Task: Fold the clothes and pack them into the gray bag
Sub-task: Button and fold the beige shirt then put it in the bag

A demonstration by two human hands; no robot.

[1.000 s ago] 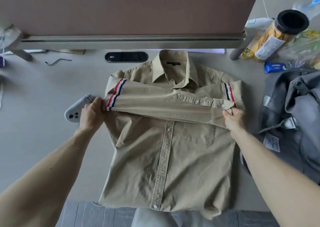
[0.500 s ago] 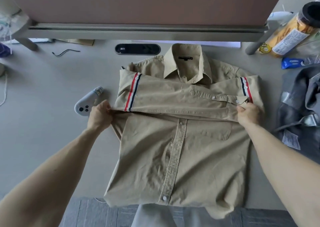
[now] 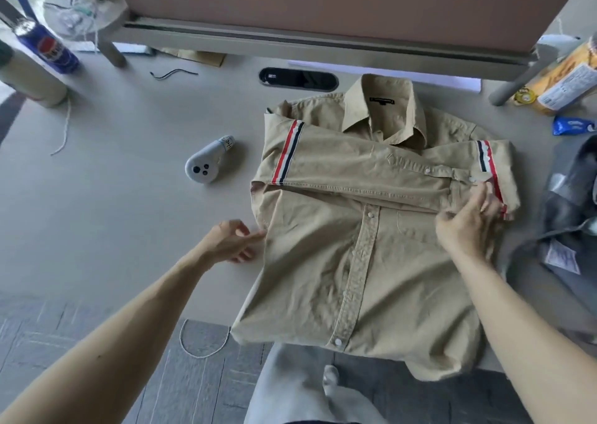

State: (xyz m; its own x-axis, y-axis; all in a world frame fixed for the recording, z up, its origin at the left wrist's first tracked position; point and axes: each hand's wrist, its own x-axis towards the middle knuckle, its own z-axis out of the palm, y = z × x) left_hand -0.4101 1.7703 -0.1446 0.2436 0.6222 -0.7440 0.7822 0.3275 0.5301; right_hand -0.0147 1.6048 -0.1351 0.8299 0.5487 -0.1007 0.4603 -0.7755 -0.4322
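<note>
- tan shirt lies front-up and buttoned on the gray table, collar at the far side, hem hanging over the near edge
- both sleeves are folded across the chest, one over the other, forming a band just below the collar; a red-white-navy stripe shows at each end of the band
- left hand: released, fingers relaxed, holding nothing; fingertips just reach the shirt's left side edge below the folded sleeve
- right hand: on the shirt at the right end of the sleeve band, fingers stretched toward the cuff, thumb apart from them; motion-blurred, but no pinch visible, reads as let go
- gray bag sits at the right edge of the table, just beside the shirt, slumped, with a white label showing; only partly in frame
- white controller lies on the table left of the shirt, clear of it
- black oval grommet is set in the table beyond the shirt's left shoulder
- blue can far left; blue snack packet and a jar far right, past the bag
</note>
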